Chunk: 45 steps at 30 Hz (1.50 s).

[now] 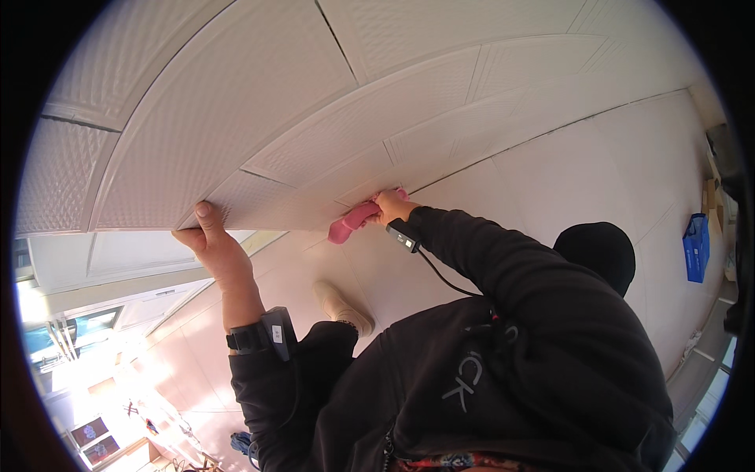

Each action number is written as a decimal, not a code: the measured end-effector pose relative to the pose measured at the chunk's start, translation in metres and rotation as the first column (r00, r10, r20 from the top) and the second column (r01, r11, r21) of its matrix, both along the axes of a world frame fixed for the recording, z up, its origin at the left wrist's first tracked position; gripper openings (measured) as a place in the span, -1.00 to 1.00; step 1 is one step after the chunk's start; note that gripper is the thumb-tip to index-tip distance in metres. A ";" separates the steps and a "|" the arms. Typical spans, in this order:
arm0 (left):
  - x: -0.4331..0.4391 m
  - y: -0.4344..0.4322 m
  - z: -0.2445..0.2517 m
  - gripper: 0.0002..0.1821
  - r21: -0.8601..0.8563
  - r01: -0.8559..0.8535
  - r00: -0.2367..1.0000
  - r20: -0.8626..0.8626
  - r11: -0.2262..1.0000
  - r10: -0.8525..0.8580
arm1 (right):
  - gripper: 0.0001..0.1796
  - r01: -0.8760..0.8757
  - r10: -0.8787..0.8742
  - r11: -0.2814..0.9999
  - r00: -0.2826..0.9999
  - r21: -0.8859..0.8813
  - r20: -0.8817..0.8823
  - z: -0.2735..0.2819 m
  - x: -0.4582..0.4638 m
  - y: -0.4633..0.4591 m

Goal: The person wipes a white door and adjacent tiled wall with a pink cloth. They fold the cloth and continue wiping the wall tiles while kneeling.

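Observation:
My left hand [215, 251] grips the outer edge of a white textured tile wall [283, 147], the thumb flat on its face and the fingers bent around behind it. Low down, by the line where wall and floor meet, my right hand [392, 205] holds a crumpled pink cloth [354, 223]. Part of the cloth hangs out on the left side of the hand and a small end shows on its far side. The cloth appears to touch the bottom of the wall.
Pale floor tiles [548, 183] stretch below the wall. My beige shoe [339, 307] stands on them. At right are a blue bag [697, 248] and cardboard [712, 203]. Beyond the wall's edge, at left, there is a white door panel [135, 253]; strong light washes out the lower left.

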<state>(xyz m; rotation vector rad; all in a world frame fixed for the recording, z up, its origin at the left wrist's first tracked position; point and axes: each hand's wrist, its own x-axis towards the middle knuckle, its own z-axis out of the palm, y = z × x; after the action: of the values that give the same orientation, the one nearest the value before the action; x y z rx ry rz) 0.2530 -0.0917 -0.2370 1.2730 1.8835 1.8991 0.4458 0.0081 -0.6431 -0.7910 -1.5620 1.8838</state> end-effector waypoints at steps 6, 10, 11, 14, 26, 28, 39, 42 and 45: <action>-0.007 0.003 -0.009 -0.32 0.007 -0.063 0.996 -0.070 0.998 0.063 | -0.47 -0.115 -0.293 0.846 0.716 0.521 0.633 0.066 0.209 0.076; -0.010 0.005 -0.014 -0.31 0.028 -0.101 0.992 -0.073 0.994 0.103 | -0.50 0.030 -0.514 0.821 0.472 0.569 0.716 0.114 0.353 0.128; -0.010 0.006 -0.015 -0.31 0.035 -0.080 0.995 -0.062 0.996 0.082 | -0.55 -0.031 -0.558 0.806 0.293 0.591 0.776 0.126 0.382 0.149; -0.012 0.006 -0.017 -0.32 0.025 -0.089 0.995 -0.051 0.996 0.090 | -0.67 0.020 -0.702 0.705 0.156 0.709 0.694 0.167 0.467 0.184; -0.019 0.008 -0.019 -0.25 0.007 -0.092 0.995 -0.024 0.996 0.092 | -0.64 0.467 -0.984 0.170 0.132 0.868 0.121 0.399 0.457 0.181; -0.017 0.008 -0.016 -0.23 0.003 -0.098 0.994 -0.039 0.995 0.098 | -0.64 0.965 -0.918 0.215 0.148 -0.149 -0.368 0.441 0.408 0.180; -0.014 0.004 -0.001 -0.19 -0.050 -0.081 0.997 -0.013 0.995 0.080 | -0.48 0.815 -0.748 -0.104 0.313 0.570 -0.585 0.548 0.158 0.064; -0.019 0.005 -0.002 -0.19 -0.082 -0.025 0.997 0.068 0.996 0.030 | -0.48 0.686 -0.666 -0.219 0.414 0.694 -0.620 0.551 0.095 0.032; -0.018 0.006 -0.003 -0.20 -0.060 -0.057 0.998 0.025 0.997 0.059 | -0.45 0.652 -0.602 -0.171 0.525 0.739 -0.602 0.553 0.048 0.005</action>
<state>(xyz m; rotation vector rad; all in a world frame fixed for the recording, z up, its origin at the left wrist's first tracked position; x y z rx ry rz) 0.2351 -0.0857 -0.2401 1.1823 1.9685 1.8630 0.4940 0.0134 -0.0903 -0.6511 -1.4208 -0.0493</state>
